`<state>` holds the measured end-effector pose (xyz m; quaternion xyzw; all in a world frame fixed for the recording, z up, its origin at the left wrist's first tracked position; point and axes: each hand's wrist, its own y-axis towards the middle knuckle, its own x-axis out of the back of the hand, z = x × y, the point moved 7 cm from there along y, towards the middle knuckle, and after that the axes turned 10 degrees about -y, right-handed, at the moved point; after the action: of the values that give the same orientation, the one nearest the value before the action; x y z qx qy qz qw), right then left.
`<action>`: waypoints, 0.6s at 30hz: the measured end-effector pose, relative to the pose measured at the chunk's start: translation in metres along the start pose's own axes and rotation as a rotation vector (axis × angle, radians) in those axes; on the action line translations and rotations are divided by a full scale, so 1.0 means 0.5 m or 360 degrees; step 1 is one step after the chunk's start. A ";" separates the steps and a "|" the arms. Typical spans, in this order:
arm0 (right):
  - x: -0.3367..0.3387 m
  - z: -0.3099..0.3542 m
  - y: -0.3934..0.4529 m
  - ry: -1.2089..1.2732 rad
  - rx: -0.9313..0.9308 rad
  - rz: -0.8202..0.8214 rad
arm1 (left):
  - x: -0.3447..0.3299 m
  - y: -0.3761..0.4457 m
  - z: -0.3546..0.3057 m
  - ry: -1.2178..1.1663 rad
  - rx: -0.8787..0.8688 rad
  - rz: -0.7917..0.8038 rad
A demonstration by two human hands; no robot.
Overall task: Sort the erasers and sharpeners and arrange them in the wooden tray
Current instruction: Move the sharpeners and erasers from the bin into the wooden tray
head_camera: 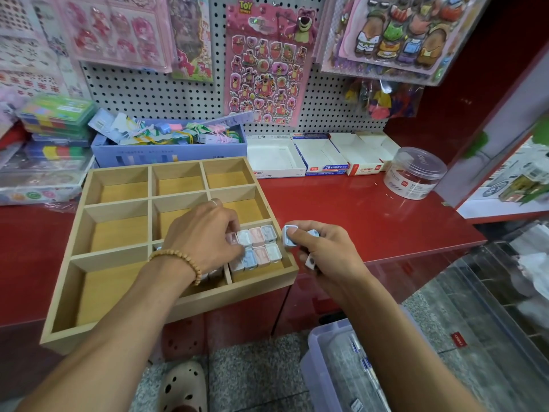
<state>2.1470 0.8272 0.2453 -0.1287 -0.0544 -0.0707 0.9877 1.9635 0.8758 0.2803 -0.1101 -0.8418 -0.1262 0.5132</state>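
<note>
While my left hand (205,233) reaches into the divided wooden tray (118,295) on the glossy red desk (371,215), contents read thus: near right compartment, two rows of small pastel pink, blue and white sharpeners (258,246) standing side by side; near middle compartment, a few pieces half hidden under my wrist; other compartments bare wood. Left fingers curl down onto the sharpeners' left end. Right hand (320,251), just beside the tray's right edge, grasps several loose sharpeners, a pale blue sharpener (288,235) pinned under the thumb.

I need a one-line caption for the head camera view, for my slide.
Left hand arranges pastel sharpeners in the wooden tray's near-right compartment while the right hand holds more beside it.
</note>
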 end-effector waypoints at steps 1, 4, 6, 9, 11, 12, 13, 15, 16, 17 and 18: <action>0.000 0.001 0.000 0.0005 0.0005 0.0012 | 0.004 -0.001 -0.008 -0.0099 -0.0036 -0.0017; -0.004 0.007 -0.004 0.0041 0.0028 0.0062 | 0.018 -0.011 -0.051 -0.0712 -0.0206 -0.0028; -0.011 0.012 -0.006 0.0051 0.0055 0.0112 | 0.013 -0.017 -0.077 -0.0943 -0.0289 0.0030; -0.013 0.013 -0.003 0.0000 0.0098 0.0120 | 0.001 -0.018 -0.098 -0.0903 -0.0393 0.0022; -0.005 0.011 0.000 -0.0055 0.0110 0.0076 | 0.000 -0.015 -0.098 -0.0915 -0.0393 -0.0016; -0.001 0.012 0.000 -0.0074 0.0116 0.0064 | -0.001 -0.014 -0.095 -0.0932 -0.0377 -0.0027; 0.001 0.013 -0.001 -0.0089 0.0124 0.0067 | -0.001 -0.013 -0.094 -0.0950 -0.0366 -0.0027; -0.001 0.017 -0.004 -0.0118 0.0150 0.0101 | -0.005 -0.013 -0.095 -0.0966 -0.0370 -0.0005; -0.004 0.020 -0.005 -0.0144 0.0168 0.0118 | -0.006 -0.014 -0.097 -0.0952 -0.0383 0.0004; -0.008 0.023 -0.006 -0.0181 0.0185 0.0132 | -0.008 -0.014 -0.099 -0.0924 -0.0395 0.0007; -0.010 0.026 -0.007 -0.0221 0.0199 0.0140 | -0.009 -0.015 -0.100 -0.0892 -0.0399 0.0006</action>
<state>2.1402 0.8277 0.2580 -0.0738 -0.1214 -0.0146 0.9897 2.0048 0.8524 0.2978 -0.2046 -0.9282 -0.1930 0.2435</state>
